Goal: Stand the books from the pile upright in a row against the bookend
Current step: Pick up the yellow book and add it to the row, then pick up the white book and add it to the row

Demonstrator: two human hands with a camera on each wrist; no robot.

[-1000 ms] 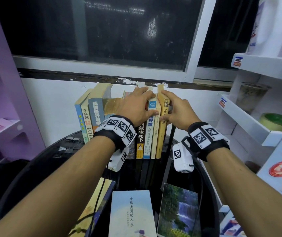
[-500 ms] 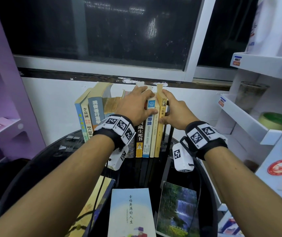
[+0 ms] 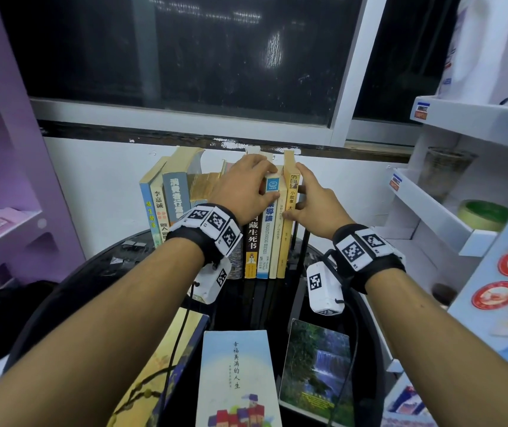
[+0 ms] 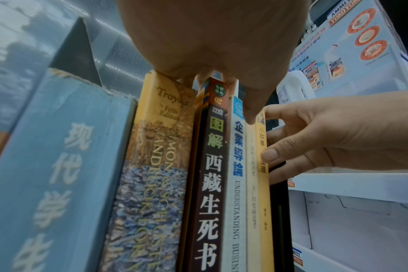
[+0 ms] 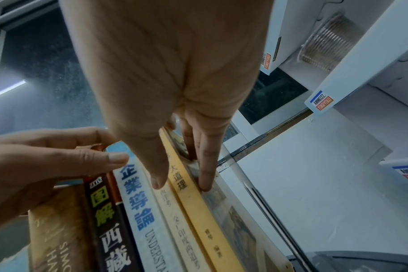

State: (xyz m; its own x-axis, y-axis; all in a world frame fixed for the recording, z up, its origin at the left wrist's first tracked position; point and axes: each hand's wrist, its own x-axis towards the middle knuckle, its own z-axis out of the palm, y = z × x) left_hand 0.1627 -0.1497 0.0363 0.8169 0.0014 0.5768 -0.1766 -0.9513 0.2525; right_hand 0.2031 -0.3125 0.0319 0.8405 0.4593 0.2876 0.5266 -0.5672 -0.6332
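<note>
At frame centre, row [image 3: 265, 223] now squeezed tighter and straighter than a second ago, left hand [image 3: 243, 192] curled over tops, right hand [image 3: 314, 201] pinching yellow book [image 3: 288, 217]; three books [image 3: 235, 377] still flat below.

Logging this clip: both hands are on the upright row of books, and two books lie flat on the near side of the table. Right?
Not quite. The head view shows three flat books near the edge: a yellow-and-blue book, a pale blue book and a waterfall-cover book. The left hand and right hand are indeed on the upright row.
</note>
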